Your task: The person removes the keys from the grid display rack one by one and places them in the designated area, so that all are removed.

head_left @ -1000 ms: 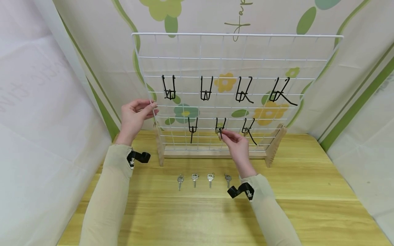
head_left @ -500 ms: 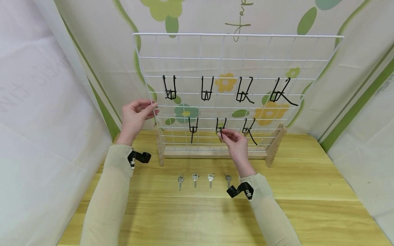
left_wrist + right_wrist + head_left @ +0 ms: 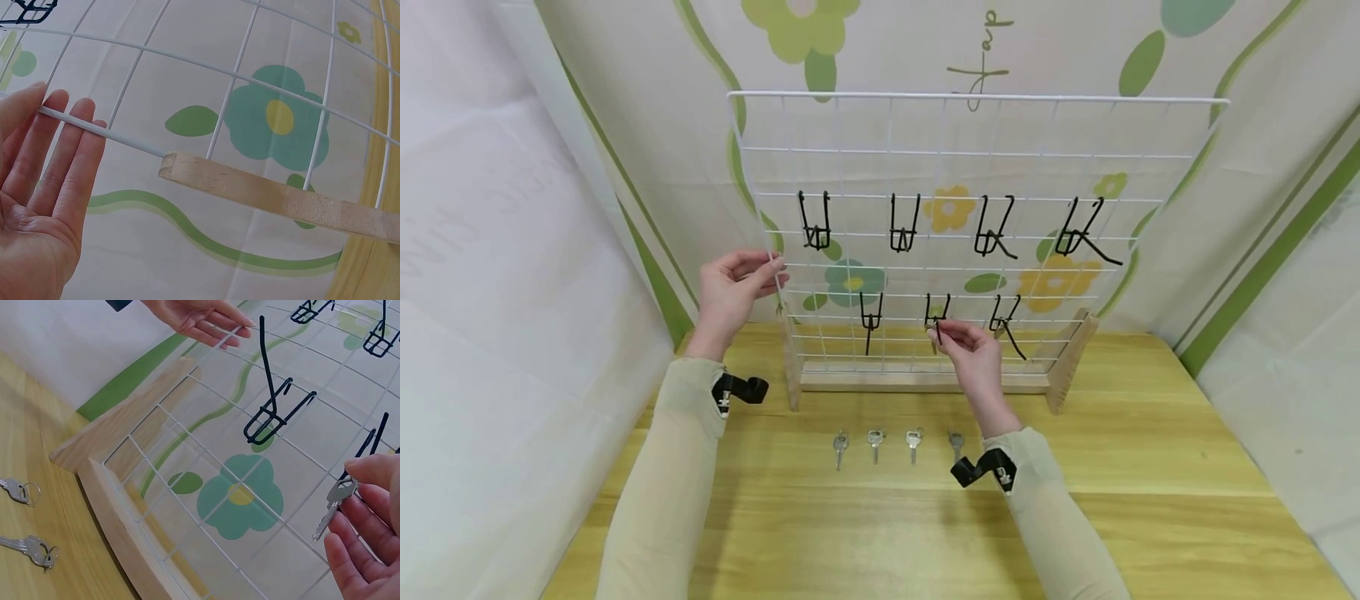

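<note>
My right hand (image 3: 973, 358) pinches a silver key (image 3: 336, 503) between thumb and fingers, at the lower middle black hook (image 3: 936, 308). In the right wrist view the key's blade points down and left, and its head sits at the fingertips, close by the hook's dark prong. At the other side, my left hand (image 3: 728, 292) holds the left edge wire of the white wire grid (image 3: 977, 97) between thumb and fingertips. The left wrist view shows the fingers (image 3: 78, 159) behind that wire, just beyond the wooden upright (image 3: 231, 187).
A wooden base (image 3: 921, 382) carries the upright grid. Several black hooks hang on it in two rows, including one at upper right (image 3: 1078, 237) with a long slanting prong. In front, keys with rings, such as the leftmost key (image 3: 841, 450), lie in a row on the wooden table (image 3: 850, 533).
The head view has tilted a little, so the grid sits slightly lower in it. Both hands keep nearly the same places, the right still at the lower middle hook.
</note>
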A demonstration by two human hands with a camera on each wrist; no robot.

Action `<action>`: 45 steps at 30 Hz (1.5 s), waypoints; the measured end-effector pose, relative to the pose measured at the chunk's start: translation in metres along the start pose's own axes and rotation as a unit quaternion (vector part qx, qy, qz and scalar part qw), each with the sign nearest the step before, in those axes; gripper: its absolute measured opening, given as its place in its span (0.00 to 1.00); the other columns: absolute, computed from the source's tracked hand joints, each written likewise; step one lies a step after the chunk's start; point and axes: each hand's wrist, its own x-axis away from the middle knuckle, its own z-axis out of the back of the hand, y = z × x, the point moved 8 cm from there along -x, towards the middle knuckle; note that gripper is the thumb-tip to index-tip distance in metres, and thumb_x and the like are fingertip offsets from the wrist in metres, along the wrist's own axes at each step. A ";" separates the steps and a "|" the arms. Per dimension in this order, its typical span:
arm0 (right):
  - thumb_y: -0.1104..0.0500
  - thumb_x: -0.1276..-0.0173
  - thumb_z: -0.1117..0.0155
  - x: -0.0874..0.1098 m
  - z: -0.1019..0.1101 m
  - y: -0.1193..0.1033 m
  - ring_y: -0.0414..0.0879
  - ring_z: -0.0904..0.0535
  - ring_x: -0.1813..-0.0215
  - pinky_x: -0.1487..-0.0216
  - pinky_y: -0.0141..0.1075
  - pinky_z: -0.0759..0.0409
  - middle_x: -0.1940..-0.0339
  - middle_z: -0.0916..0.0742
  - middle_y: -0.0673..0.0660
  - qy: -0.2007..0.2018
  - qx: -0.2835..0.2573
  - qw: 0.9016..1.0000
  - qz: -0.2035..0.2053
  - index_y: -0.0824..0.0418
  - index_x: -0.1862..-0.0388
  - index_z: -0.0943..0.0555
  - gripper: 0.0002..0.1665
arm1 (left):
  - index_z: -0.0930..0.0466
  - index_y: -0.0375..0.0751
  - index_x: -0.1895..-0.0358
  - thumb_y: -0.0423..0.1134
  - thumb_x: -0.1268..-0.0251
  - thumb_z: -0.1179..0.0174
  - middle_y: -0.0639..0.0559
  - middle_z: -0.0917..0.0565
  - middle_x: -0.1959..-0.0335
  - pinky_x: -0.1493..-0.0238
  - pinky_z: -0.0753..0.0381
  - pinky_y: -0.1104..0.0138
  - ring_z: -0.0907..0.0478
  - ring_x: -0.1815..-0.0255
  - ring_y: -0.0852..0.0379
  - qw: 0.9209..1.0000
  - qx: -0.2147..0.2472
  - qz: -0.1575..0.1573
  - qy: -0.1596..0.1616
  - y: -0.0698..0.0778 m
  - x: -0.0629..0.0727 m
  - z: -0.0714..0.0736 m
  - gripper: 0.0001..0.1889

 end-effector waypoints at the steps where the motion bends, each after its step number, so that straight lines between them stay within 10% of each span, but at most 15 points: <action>1: 0.65 0.33 0.26 0.000 0.000 0.001 0.45 0.14 0.55 0.49 0.35 0.14 0.55 0.11 0.58 0.000 -0.003 1.000 0.000 0.69 0.50 0.15 0.14 | 0.14 0.31 0.55 0.34 0.36 0.28 0.44 0.10 0.59 0.58 0.11 0.62 0.11 0.64 0.52 1.000 -0.002 -0.001 -0.001 0.000 0.000 0.000 0.10; 15: 0.66 0.30 0.29 0.007 0.002 -0.003 0.46 0.14 0.55 0.42 0.49 0.17 0.54 0.12 0.59 -0.012 -0.017 1.000 0.019 0.70 0.50 0.16 0.12 | 0.14 0.30 0.55 0.34 0.35 0.29 0.44 0.10 0.59 0.58 0.11 0.62 0.11 0.63 0.52 1.000 0.003 -0.011 -0.008 -0.001 0.002 -0.001 0.11; 28: 0.58 0.28 0.29 0.007 0.004 -0.003 0.55 0.14 0.52 0.49 0.36 0.14 0.54 0.11 0.58 -0.016 0.027 0.999 0.016 0.68 0.50 0.14 0.15 | 0.13 0.31 0.55 0.35 0.35 0.28 0.44 0.10 0.59 0.57 0.11 0.61 0.11 0.64 0.52 1.000 -0.003 -0.010 -0.004 -0.002 0.002 0.001 0.11; 45: 0.56 0.30 0.27 0.034 0.012 -0.025 0.53 0.13 0.58 0.49 0.46 0.13 0.58 0.10 0.60 -0.037 0.032 0.996 0.069 0.68 0.53 0.14 0.15 | 0.14 0.31 0.55 0.35 0.36 0.28 0.45 0.10 0.59 0.58 0.11 0.62 0.11 0.64 0.53 1.000 -0.006 -0.008 -0.005 -0.002 0.000 0.001 0.12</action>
